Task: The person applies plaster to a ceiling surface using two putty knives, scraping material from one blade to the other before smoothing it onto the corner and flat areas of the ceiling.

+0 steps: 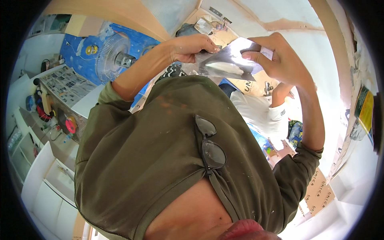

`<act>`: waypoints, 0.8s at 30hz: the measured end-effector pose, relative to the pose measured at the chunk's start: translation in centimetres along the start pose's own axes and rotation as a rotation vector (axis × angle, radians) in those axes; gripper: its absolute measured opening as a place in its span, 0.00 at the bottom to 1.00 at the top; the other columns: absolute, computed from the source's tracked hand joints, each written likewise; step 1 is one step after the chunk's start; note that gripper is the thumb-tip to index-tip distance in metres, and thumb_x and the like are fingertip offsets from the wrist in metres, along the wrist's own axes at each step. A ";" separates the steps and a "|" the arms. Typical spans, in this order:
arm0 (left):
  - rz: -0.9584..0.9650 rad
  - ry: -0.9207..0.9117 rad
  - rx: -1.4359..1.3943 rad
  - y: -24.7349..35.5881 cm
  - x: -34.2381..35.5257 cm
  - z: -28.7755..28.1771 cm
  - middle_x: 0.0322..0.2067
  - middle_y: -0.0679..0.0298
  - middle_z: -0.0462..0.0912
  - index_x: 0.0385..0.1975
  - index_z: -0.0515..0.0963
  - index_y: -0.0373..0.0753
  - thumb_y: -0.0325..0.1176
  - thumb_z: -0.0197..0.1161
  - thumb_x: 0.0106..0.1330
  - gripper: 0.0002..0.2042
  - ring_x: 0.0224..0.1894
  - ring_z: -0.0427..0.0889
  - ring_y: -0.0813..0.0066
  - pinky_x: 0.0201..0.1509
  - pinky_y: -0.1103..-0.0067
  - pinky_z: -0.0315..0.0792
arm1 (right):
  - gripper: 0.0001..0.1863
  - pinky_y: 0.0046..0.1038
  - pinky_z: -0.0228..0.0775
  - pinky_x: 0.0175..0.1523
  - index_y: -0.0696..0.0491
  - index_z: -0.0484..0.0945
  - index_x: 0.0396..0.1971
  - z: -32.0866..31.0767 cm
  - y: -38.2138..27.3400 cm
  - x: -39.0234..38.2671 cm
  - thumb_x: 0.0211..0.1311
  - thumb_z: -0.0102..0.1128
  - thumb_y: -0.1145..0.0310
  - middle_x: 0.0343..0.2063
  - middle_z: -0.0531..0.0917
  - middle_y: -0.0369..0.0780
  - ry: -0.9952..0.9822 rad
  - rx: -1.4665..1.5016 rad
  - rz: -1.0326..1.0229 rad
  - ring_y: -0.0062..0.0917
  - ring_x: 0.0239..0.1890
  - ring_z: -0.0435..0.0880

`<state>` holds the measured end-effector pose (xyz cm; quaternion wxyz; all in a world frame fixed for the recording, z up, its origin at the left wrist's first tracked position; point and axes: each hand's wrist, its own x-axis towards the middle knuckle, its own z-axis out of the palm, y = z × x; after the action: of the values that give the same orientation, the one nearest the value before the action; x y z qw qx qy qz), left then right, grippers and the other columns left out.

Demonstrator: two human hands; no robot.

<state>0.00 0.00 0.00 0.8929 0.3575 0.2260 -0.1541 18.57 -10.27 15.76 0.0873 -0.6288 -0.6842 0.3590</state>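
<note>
A thin, shiny metal sheet (228, 64) with smooth, mirror-like faces is held up in front of my chest, near the top of the view. My left hand (195, 47) pinches its left end between thumb and fingers. On the right end, my right hand (280, 60) presses its thumb against the near face, with the fingers bent around behind. Glare washes out part of the surface, so I cannot tell whether it is one sheet or two overlapping blades.
A standing fan (116, 58) is at the left by a blue sheet. Newspaper (68, 84) covers a surface below it. Another person in a white shirt (260, 114) is beyond my right arm. Printed cardboard (320, 192) lies at lower right. Sunglasses (212, 146) hang from my collar.
</note>
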 end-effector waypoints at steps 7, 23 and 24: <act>0.149 0.271 0.043 1.6 -2.4 2.4 0.19 0.75 0.71 0.27 0.75 0.37 0.33 0.52 0.64 0.08 0.17 0.63 0.90 0.16 0.88 0.55 | 0.14 0.20 0.60 0.27 0.60 0.78 0.32 -2.2 0.3 -0.1 0.53 0.61 0.64 0.23 0.80 0.39 0.041 0.380 -0.039 0.16 0.22 0.72; 0.483 0.238 0.321 4.0 -4.4 5.2 0.25 0.71 0.72 0.35 0.74 0.32 0.34 0.50 0.65 0.11 0.25 0.68 0.89 0.25 0.87 0.64 | 0.20 0.25 0.75 0.32 0.58 0.79 0.36 -1.1 -2.6 -3.0 0.38 0.50 0.88 0.29 0.82 0.45 0.305 -0.190 -0.445 0.31 0.27 0.82; 0.508 0.215 0.336 4.0 -4.4 5.4 0.21 0.74 0.70 0.33 0.74 0.34 0.33 0.49 0.66 0.09 0.21 0.66 0.91 0.19 0.88 0.61 | 0.20 0.25 0.75 0.34 0.58 0.79 0.36 -0.8 -2.2 -2.3 0.38 0.49 0.88 0.29 0.82 0.46 0.322 -0.162 -0.446 0.32 0.27 0.82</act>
<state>-0.45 -0.53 8.02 0.8024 0.5591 0.1941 0.0770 17.68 -12.02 18.42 0.2212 -0.5166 -0.8094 0.1704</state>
